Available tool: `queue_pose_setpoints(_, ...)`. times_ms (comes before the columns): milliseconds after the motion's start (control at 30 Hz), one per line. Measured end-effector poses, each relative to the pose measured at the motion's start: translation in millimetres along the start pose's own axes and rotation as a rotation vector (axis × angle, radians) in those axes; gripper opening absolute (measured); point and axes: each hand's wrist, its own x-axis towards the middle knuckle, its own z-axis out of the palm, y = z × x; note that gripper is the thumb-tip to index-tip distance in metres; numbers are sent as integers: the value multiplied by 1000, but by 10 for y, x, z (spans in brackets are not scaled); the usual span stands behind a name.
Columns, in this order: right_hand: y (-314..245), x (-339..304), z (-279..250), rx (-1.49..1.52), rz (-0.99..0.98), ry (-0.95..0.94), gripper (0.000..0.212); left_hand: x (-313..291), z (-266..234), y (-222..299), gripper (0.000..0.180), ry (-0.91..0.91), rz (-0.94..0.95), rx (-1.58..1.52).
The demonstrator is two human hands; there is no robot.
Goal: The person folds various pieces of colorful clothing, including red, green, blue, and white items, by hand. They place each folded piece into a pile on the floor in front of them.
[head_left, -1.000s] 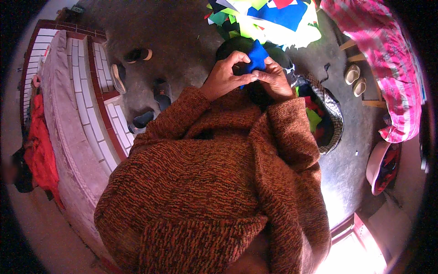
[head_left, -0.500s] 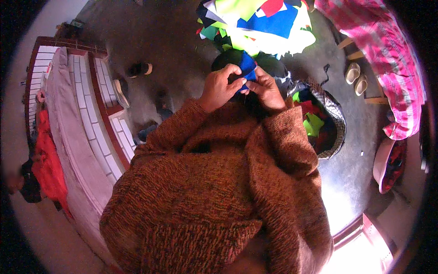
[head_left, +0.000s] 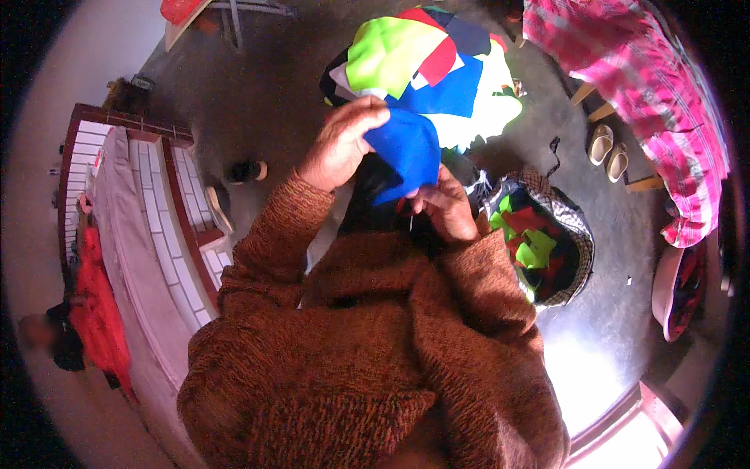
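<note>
A blue piece of fabric (head_left: 410, 148) is stretched between my two hands in front of my lap. My left hand (head_left: 341, 143) pinches its upper left corner between thumb and fingers. Lower down, my right hand (head_left: 449, 208) grips the bottom right edge with bent fingers. A short pale strand or thin tip shows just under my right fingers, too small to name. Just beyond the cloth lies a heap of fabric scraps (head_left: 391, 59) in neon yellow, blue, red, white and black.
Right of my hands stands a checked bag (head_left: 576, 227) holding yellow, red and dark scraps. Pale shoes (head_left: 617, 161) sit by wooden legs under pink plaid cloth (head_left: 625, 78). A brick-sided ledge (head_left: 164, 203) runs along the left, with dark shoes (head_left: 248, 171) near it.
The folded blue fabric has been spread open. My left hand has moved left and up with its corner, while my right hand has shifted lower. The whole view has tilted slightly farther ahead.
</note>
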Motion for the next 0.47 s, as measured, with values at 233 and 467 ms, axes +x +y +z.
queue_pose_setpoints(233,-50,-39,-71,34,24,-25,40,918,54,354,16,-3,126,242)
queue_pose_setpoints(467,-54,-49,-133,39,45,-77,34,1804,-237,300,24,116,198,737)
